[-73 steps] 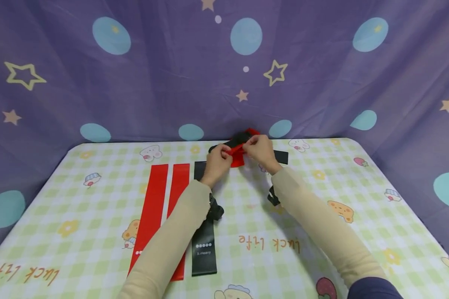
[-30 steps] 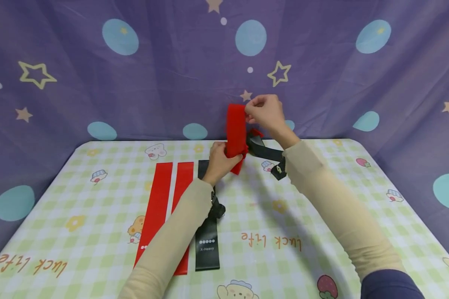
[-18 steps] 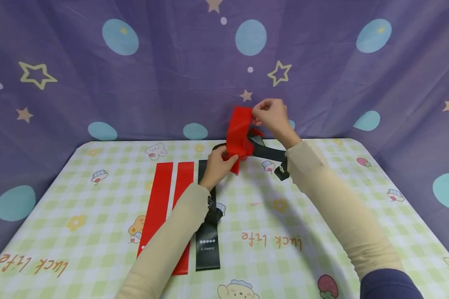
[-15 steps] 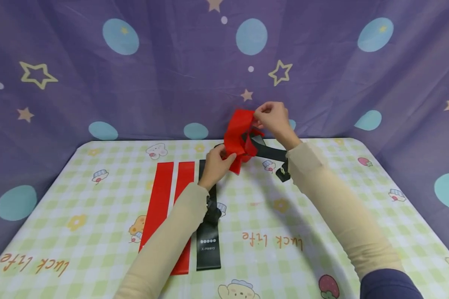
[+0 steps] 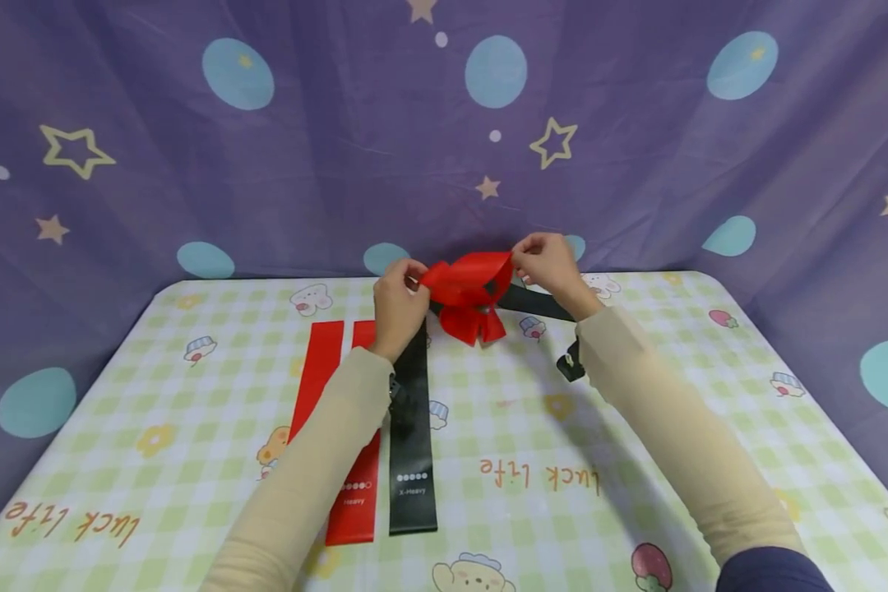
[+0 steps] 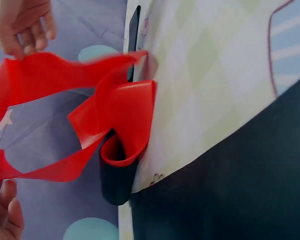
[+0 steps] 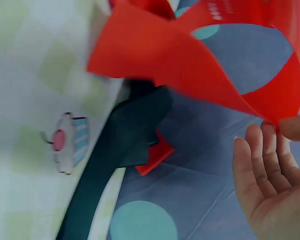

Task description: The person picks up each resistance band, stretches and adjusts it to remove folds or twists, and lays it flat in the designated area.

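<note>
A red resistance band (image 5: pixel 469 271) is stretched out above the table's back edge as a loop, with creased red folds below it. My left hand (image 5: pixel 400 311) pinches its left end between thumb and fingers. At the other end, my right hand (image 5: pixel 551 265) pinches the band with thumb and fingertips, seen close in the right wrist view. A black resistance band (image 5: pixel 534 302) runs out to the right from beneath the red folds; the left wrist view shows a curled black piece (image 6: pixel 117 180) with red band lying inside it. How the two are joined is hidden.
Left of the middle lie two flat red bands, one (image 5: pixel 320 353) partly under my left arm, the other (image 5: pixel 353 503) marked "Heavy". Beside them is a flat black band (image 5: pixel 412 411) marked "X-Heavy". A purple curtain (image 5: pixel 326 164) hangs behind the checked tablecloth (image 5: pixel 518 510).
The red band, earlier held upright high by my right hand, has come lower and is spread sideways. My left hand has shifted from its base to its left end.
</note>
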`<state>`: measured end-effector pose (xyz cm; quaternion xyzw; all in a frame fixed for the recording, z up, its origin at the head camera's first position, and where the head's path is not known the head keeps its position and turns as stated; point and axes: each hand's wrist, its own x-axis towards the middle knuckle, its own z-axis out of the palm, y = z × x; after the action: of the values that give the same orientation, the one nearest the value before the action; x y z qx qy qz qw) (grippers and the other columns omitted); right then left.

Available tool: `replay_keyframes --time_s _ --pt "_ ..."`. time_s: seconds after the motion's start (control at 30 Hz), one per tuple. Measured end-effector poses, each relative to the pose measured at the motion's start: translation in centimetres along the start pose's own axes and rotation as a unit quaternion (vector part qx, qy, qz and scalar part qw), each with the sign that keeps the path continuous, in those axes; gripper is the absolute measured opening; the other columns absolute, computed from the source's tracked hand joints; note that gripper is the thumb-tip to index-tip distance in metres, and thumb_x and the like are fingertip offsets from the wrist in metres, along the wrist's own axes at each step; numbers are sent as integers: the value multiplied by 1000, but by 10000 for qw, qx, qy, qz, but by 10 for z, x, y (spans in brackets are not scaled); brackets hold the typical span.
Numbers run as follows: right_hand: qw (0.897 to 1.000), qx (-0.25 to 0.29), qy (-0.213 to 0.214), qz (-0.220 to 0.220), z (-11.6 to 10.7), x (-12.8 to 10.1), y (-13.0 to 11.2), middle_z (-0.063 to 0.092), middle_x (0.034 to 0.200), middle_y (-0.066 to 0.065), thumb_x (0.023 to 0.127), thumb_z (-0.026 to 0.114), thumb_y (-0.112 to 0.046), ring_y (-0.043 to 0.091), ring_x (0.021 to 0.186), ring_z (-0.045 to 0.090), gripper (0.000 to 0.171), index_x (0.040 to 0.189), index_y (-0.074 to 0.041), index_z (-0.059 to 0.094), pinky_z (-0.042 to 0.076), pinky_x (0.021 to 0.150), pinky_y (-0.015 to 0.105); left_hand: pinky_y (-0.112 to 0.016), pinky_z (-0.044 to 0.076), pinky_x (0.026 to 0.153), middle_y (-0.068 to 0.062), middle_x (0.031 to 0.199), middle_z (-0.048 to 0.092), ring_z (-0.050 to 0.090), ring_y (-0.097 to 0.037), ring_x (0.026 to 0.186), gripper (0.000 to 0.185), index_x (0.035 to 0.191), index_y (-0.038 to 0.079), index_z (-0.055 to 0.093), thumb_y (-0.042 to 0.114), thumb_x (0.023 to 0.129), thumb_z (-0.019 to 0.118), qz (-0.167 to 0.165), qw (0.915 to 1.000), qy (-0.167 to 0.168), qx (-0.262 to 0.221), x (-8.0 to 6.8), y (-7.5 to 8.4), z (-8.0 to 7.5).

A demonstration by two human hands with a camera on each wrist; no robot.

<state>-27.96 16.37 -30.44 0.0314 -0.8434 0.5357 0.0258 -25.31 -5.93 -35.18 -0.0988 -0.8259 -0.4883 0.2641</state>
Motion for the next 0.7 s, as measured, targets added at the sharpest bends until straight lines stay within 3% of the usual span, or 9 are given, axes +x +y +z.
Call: replay_keyframes --time_s 0.17,0.33,0.47,0.57,0.7 --pt "9988 -299 -386 -65 5 -4 11 64 75 6 86 57 -8 12 59 60 16 94 4 64 55 57 25 -41 51 74 -19 89 59 57 -31 77 14 91 -3 62 -4 80 55 334 9990 285 -84 7 6 -7" --pt "9973 -510 -475 -229 9 -6 10 64 76 10 87 57 -9 19 66 61 15 94 2 64 55 59 26 -37 49 70 -17 90 61 58 -28 76 16 93 -1 63 -2 80 53 185 9998 12 17 8 14 -13" --pt "9968 -598 -271 -466 9 -3 3 60 71 5 87 57 -8 13 60 53 14 92 2 65 49 54 20 -30 45 65 -15 84 65 57 -26 73 17 93 0 65 1 81 53 -100 9986 -463 222 5 17 -18" --pt "9952 -685 -84 -697 8 1 -2 63 72 5 85 57 -5 7 57 50 14 91 3 66 43 54 19 -27 44 62 -14 84 67 55 -25 72 17 95 2 66 2 83 54 -381 9940 -1005 207 2 17 -22" --pt "9938 -796 11 -774 6 5 -5 66 78 11 84 56 -5 4 61 52 15 91 5 66 43 59 18 -28 50 66 -14 92 70 59 -25 75 22 109 5 61 8 88 59 -811 9762 -2000 -198 -1 18 -29"
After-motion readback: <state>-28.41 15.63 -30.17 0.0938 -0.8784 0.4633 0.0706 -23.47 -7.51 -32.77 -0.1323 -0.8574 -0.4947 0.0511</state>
